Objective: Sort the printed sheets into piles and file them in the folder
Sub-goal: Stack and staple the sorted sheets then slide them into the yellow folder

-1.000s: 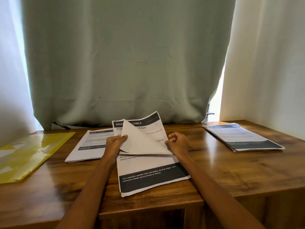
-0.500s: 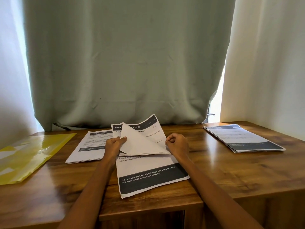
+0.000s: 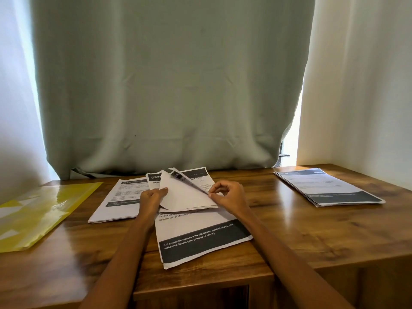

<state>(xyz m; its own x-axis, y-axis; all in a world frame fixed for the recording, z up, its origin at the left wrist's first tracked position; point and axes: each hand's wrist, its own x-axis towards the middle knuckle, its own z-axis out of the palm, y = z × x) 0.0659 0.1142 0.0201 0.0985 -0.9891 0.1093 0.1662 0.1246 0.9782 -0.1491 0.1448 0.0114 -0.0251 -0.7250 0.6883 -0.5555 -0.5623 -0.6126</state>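
Observation:
A stack of printed sheets (image 3: pixel 200 239) with black header and footer bands lies in front of me on the wooden desk (image 3: pixel 312 237). Its upper sheets (image 3: pixel 185 195) are folded back, white undersides showing. My left hand (image 3: pixel 151 197) grips their left edge. My right hand (image 3: pixel 229 195) pinches the edge of a lifted sheet between thumb and forefinger. A second pile of sheets (image 3: pixel 116 201) lies to the left, partly under the stack. A third pile (image 3: pixel 327 186) lies at the far right. The yellow plastic folder (image 3: pixel 38 212) lies flat at the left edge.
A grey-green curtain (image 3: pixel 174 85) hangs right behind the desk, touching its back edge. White curtains (image 3: pixel 361 81) flank it on both sides. The desk's front edge runs below my forearms, with a stepped lower panel.
My right hand has unclenched and now pinches a sheet's edge, lifting another page off the stack. More of the printed page underneath shows. My left hand keeps its hold.

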